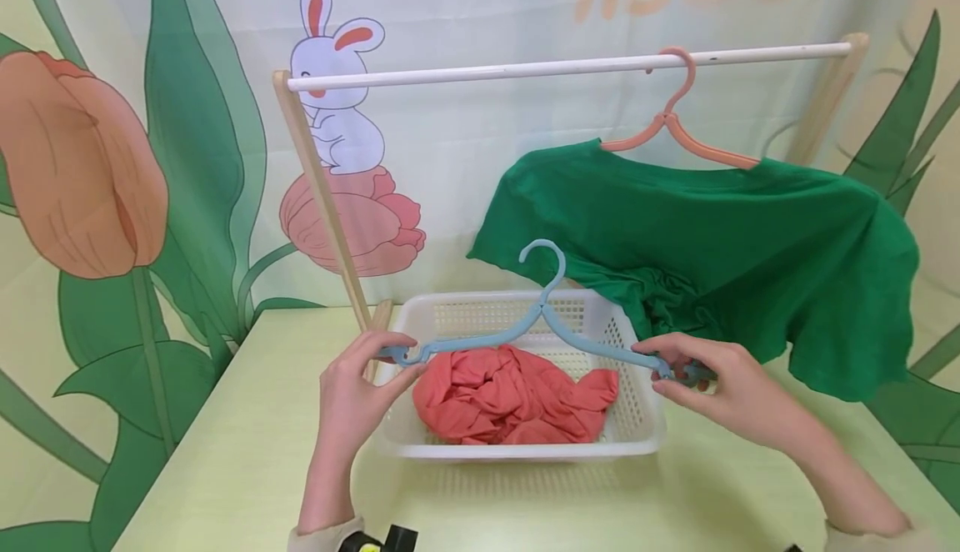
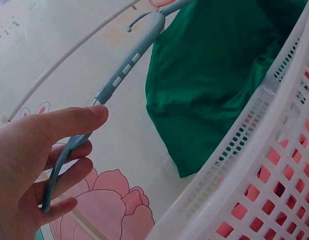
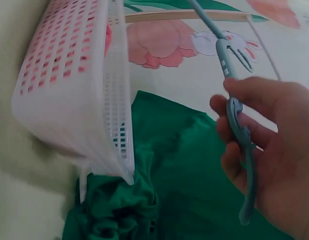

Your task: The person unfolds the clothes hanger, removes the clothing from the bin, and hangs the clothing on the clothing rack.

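A light blue clothes hanger [image 1: 487,340], hook upward, is held level between both hands above the white basket [image 1: 525,452]. My left hand [image 1: 363,393] pinches the hanger's left end between thumb and fingers; in the left wrist view the left hand [image 2: 39,150] has the arm's tip lying across its fingers. At the other end my right hand [image 1: 712,377] grips the right arm, and in the right wrist view that hand [image 3: 274,145] has thumb and fingertips on it. Crumpled red cloth [image 1: 517,402] lies inside the basket, below the hanger.
Behind stands a rack with a white rail [image 1: 480,73] and wooden posts [image 1: 322,193]. A green shirt [image 1: 697,218] hangs from it on an orange hanger [image 1: 678,93], its lower part bunched near the basket's right side. A pale green table [image 1: 247,435] lies underneath; a printed curtain backs everything.
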The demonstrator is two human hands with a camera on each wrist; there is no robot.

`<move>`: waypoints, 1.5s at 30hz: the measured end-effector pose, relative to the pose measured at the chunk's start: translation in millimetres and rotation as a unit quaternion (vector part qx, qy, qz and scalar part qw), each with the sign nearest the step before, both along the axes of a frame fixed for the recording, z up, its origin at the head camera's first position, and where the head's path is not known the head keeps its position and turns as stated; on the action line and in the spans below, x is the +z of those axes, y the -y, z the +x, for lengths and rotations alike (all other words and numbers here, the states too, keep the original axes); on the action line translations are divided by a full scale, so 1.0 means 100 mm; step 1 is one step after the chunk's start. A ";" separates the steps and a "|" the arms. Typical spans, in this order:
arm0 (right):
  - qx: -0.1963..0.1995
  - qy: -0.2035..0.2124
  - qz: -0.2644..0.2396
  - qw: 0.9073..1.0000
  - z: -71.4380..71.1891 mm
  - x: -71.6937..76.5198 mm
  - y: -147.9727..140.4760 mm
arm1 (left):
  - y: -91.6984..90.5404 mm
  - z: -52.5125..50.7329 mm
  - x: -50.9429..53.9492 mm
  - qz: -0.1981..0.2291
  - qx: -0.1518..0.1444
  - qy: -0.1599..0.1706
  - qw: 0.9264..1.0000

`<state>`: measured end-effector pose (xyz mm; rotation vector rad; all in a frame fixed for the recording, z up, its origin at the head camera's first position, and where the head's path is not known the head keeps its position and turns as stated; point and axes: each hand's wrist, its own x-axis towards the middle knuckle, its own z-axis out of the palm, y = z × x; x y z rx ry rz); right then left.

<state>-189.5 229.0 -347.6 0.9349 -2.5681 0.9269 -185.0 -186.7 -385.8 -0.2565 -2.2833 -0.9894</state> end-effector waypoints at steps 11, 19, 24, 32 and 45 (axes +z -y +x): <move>0.179 0.190 0.018 0.965 -0.37 0.32 -0.10 | -0.02 -0.04 0.04 0.020 -0.009 0.010 1.000; 0.202 0.205 0.002 0.958 -0.56 0.35 0.01 | -0.10 -0.09 0.12 0.018 -0.023 0.026 0.999; 0.184 0.200 -0.005 0.962 -0.60 0.34 0.04 | -0.14 -0.15 0.21 0.006 -0.023 0.027 0.999; 0.138 0.173 -0.018 0.975 -0.58 0.34 -0.04 | -0.15 -0.25 0.36 -0.018 -0.071 0.089 0.993; 0.111 0.149 -0.033 0.982 -0.57 0.38 -0.23 | -0.13 -0.26 0.62 -0.124 -0.161 0.035 0.979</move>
